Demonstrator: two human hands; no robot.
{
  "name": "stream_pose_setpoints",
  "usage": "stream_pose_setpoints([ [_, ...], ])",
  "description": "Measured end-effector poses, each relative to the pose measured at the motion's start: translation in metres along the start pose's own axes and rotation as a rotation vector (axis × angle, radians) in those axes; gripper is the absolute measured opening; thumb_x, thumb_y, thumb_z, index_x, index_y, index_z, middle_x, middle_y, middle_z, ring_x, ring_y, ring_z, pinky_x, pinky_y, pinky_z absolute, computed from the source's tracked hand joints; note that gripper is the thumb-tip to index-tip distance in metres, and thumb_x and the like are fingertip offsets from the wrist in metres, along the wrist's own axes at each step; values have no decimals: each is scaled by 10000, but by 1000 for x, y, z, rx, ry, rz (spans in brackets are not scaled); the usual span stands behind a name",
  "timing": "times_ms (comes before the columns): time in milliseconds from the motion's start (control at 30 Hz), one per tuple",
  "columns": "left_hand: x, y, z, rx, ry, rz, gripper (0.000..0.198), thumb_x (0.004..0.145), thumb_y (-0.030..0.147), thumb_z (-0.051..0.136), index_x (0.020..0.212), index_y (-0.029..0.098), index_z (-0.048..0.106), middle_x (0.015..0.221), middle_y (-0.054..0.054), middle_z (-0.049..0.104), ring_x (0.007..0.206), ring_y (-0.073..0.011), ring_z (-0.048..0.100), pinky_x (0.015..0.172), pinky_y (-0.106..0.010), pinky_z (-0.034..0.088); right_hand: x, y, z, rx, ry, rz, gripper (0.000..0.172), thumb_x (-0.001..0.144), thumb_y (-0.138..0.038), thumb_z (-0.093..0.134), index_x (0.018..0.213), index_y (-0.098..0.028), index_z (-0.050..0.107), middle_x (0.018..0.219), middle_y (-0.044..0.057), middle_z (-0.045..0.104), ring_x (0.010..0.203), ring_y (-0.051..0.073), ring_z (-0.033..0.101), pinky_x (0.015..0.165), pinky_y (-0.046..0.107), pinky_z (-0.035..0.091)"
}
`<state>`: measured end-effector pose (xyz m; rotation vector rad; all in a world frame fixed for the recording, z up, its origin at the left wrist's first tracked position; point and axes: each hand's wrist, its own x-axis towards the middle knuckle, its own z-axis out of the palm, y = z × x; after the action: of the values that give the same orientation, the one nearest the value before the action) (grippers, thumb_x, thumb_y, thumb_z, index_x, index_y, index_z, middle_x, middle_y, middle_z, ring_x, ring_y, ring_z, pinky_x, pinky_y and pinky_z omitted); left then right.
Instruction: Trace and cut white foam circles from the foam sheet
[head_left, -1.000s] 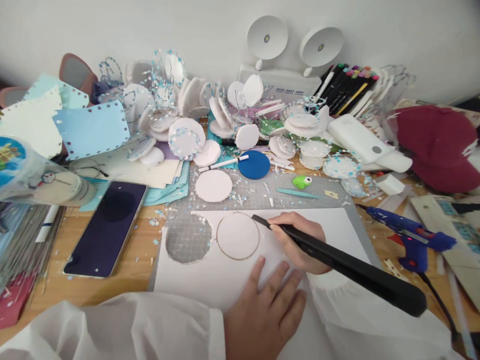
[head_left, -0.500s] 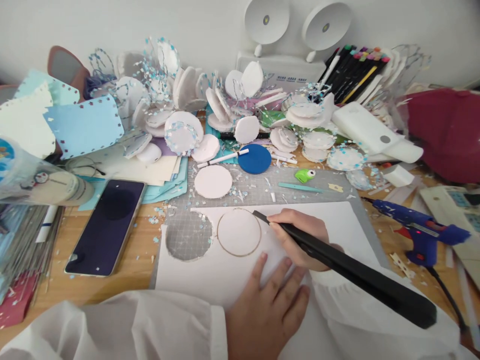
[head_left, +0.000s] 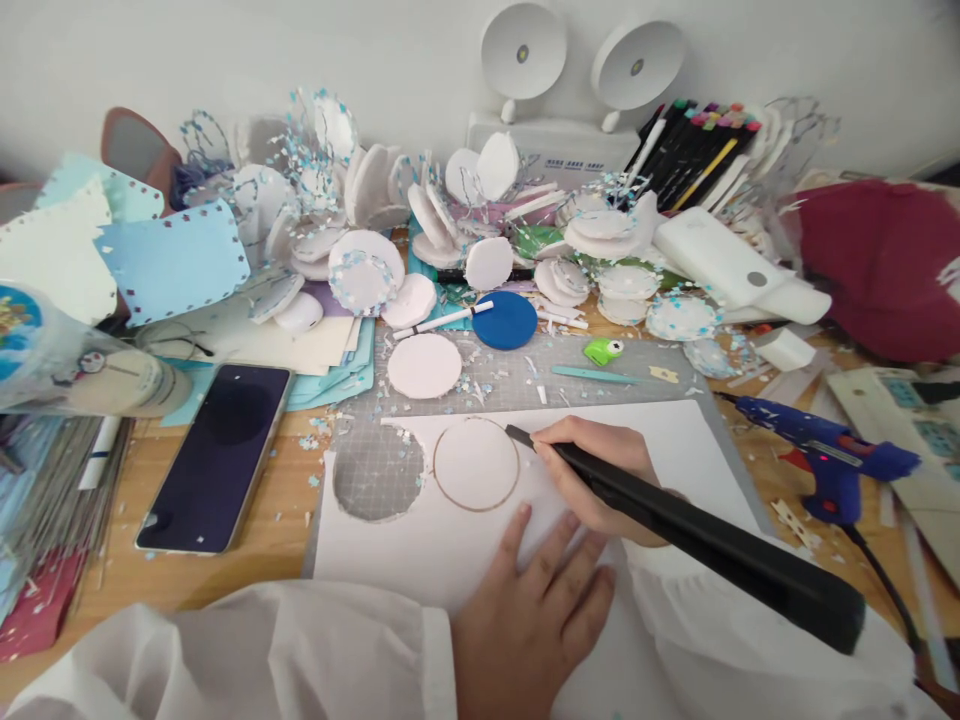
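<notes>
A white foam sheet lies on the grey cutting mat. At its left is a round hole with rough edges, and the mat's grid shows through. Beside the hole, a brownish line rings a white circle within the sheet. My left hand rests flat on the sheet below the circle, fingers spread. My right hand grips a long black pen-shaped cutting tool. Its narrow tip is near the circle's upper right edge; I cannot tell whether it touches the sheet.
A loose white disc, a blue disc and a green punch lie beyond the sheet. Decorated foam discs crowd the back. A phone lies left; a blue glue gun with a cord lies right.
The view has shifted slightly, so the background sits a little lower and more to the left. Both hands and the black tool keep nearly the same place over the sheet.
</notes>
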<state>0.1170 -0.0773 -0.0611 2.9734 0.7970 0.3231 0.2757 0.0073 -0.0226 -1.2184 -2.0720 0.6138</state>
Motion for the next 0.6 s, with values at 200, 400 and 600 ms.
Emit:
stream_pose_setpoints([
  [200, -1, 0, 1, 9, 6, 4, 431, 1000, 337, 263, 1363, 202, 451, 1469, -49, 419, 1333, -283, 348, 1120, -572, 25, -1, -9, -1, -33, 1, 86, 95, 852, -155, 517, 820, -203, 593, 598, -37, 591, 484, 85, 526, 474, 208, 406],
  [400, 0, 0, 1, 22, 19, -6, 408, 996, 322, 296, 1356, 215, 458, 1471, -39, 418, 1336, -274, 345, 1119, -554, 64, -10, 0, 2, 1, 46, 103, 86, 850, -180, 537, 804, -196, 608, 611, -36, 610, 489, 86, 538, 471, 205, 408],
  [600, 0, 2, 0, 25, 19, -2, 443, 992, 366, 260, 1347, 200, 468, 1488, -61, 389, 1342, -291, 328, 1075, -554, 151, -16, 8, 4, 127, 342, 150, 155, 871, -256, 571, 723, -233, 611, 646, 2, 644, 579, 152, 603, 510, 263, 469],
])
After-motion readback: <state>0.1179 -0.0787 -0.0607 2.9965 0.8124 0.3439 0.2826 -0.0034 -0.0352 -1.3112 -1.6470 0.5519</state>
